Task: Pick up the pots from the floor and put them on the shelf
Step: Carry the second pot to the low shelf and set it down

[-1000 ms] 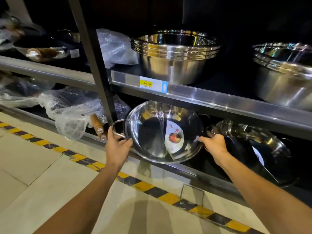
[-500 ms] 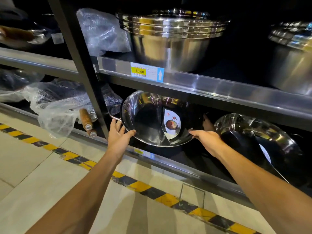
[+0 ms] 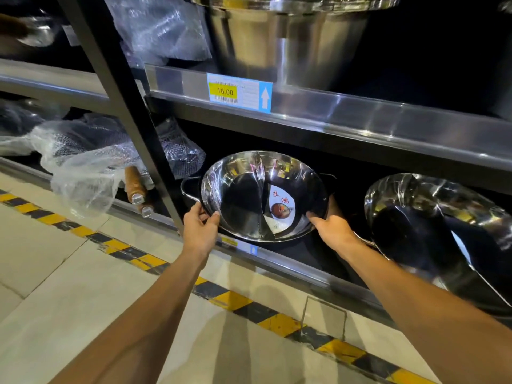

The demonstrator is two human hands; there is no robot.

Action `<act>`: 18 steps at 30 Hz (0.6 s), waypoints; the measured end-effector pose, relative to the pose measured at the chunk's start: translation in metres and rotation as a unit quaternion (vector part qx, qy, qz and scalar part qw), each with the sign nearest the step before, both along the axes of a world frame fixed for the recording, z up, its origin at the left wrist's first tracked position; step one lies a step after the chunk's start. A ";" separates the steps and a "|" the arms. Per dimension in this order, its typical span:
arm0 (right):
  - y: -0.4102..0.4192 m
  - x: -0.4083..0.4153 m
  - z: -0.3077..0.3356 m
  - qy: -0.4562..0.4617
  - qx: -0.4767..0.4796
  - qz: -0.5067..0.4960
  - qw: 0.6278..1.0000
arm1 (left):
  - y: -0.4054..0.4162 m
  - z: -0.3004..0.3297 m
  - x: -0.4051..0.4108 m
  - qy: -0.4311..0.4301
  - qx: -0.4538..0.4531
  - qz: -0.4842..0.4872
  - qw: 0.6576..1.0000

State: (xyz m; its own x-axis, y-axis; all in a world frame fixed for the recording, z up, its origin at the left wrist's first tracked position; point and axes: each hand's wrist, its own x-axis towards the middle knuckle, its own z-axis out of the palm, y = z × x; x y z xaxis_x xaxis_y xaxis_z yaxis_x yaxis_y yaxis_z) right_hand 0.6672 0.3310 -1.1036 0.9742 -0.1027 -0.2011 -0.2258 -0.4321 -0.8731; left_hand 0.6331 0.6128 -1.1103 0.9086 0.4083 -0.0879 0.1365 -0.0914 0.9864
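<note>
A shiny steel pot (image 3: 249, 189) with a centre divider and a paper label inside stands tilted toward me on the bottom shelf (image 3: 277, 266). It has a loop handle at each side. My left hand (image 3: 201, 231) grips its lower left rim, thumb over the edge. My right hand (image 3: 333, 230) holds the lower right rim, fingers behind the pot.
A second steel pot (image 3: 432, 217) leans on the same shelf to the right. Plastic-wrapped pans with wooden handles (image 3: 135, 187) fill the left bay, beyond a dark upright post (image 3: 133, 128). Stacked steel basins (image 3: 285, 40) stand on the upper shelf. A yellow-black stripe (image 3: 230, 300) runs along the floor.
Both hands pushed the pot further into the bottom shelf. My left hand closed again on the rim after opening half a second ago. The camera moved closer and lower.
</note>
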 end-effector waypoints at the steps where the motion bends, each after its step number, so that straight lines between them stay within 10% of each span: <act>1: -0.001 0.000 -0.004 -0.003 -0.002 0.003 1.000 | 0.000 -0.002 -0.001 0.005 0.002 -0.006 1.000; 8: 0.000 -0.013 -0.002 -0.039 -0.078 0.021 0.996 | -0.008 0.005 -0.015 0.021 0.079 -0.076 0.994; 12: 0.001 -0.040 -0.006 -0.117 -0.270 0.053 0.954 | -0.010 0.003 -0.044 -0.106 0.452 -0.070 0.883; 18: -0.018 -0.048 -0.024 -0.151 -0.389 0.161 0.894 | 0.000 -0.029 -0.068 -0.070 0.538 -0.247 0.803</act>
State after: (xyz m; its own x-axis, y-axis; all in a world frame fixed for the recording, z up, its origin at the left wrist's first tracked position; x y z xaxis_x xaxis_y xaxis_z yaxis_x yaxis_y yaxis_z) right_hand 0.6195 0.3135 -1.1272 0.9765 0.1974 0.0863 0.2139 -0.9360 -0.2796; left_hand 0.5646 0.6133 -1.1395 0.9533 -0.2335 0.1919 -0.2838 -0.9097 0.3031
